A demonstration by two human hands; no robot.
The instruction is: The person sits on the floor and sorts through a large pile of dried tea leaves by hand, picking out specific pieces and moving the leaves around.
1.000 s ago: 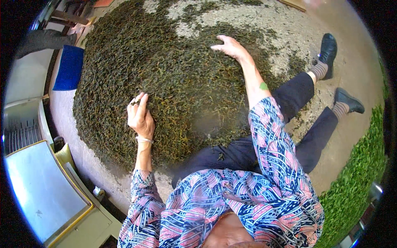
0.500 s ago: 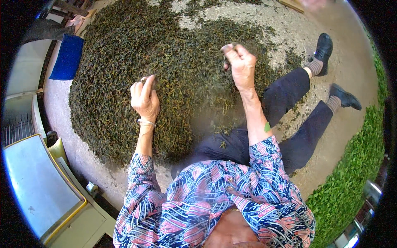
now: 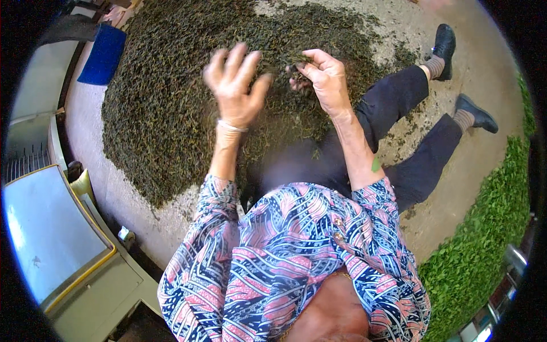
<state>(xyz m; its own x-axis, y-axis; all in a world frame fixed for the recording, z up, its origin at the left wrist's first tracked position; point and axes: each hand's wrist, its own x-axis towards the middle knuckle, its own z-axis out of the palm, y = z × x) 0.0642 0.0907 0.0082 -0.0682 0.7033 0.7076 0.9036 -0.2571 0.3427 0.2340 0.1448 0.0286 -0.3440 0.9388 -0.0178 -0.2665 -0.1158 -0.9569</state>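
Note:
A broad heap of dark, curled tea leaves (image 3: 165, 114) is spread over the floor in front of me. My left hand (image 3: 236, 88) hovers above the heap, fingers spread and slightly blurred, with nothing seen in it. To its right, my right hand (image 3: 325, 80) pinches a small clump of tea leaves (image 3: 297, 58) between thumb and fingers. The undersides of its other fingers are partly hidden.
My legs in dark trousers (image 3: 393, 108) stretch out to the right along the heap. A bed of fresh green leaves (image 3: 473, 262) lies at the far right. On the left are a blue mat (image 3: 102, 54) and a pale machine with a glossy panel (image 3: 57, 233).
My left hand has moved right and farther away, and its fingers have opened. The right hand has shifted slightly left and still pinches leaves. The whole view has tilted a little.

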